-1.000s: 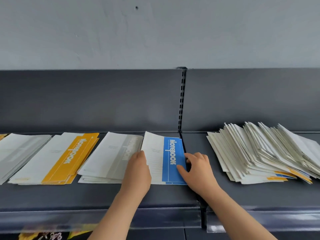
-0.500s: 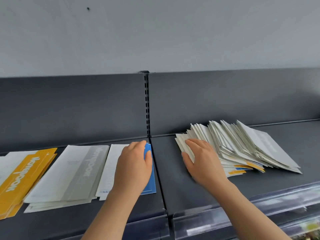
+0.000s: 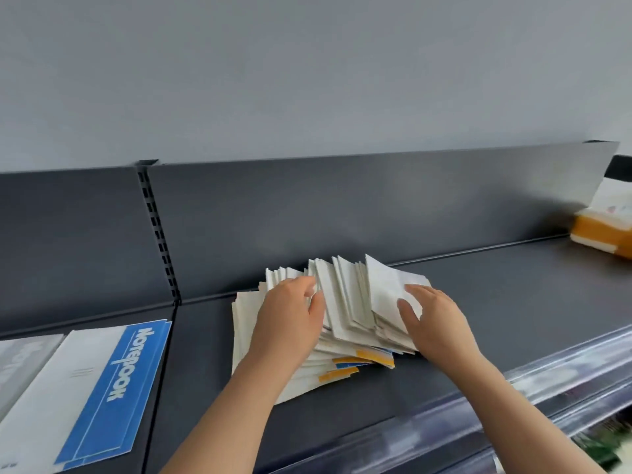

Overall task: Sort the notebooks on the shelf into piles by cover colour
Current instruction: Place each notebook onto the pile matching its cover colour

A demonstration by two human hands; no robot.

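At the far left of the shelf [image 3: 513, 302] I see a grey-banded pile [image 3: 17, 364], cut by the frame, then a blue pile [image 3: 113, 388] whose band reads "Notebook" sideways. A slotted upright [image 3: 160, 241] divides the bays. Right of it lies the unsorted heap [image 3: 349, 313], fanned, with orange and blue edges poking out low. The left hand [image 3: 290, 319] covers its left side, fingers curled over the edges; whether they pinch one I cannot tell. The right hand [image 3: 434, 323] rests with fingers spread on the tilted top notebook [image 3: 386, 285]. Far right sits an orange-and-white box [image 3: 602, 230].
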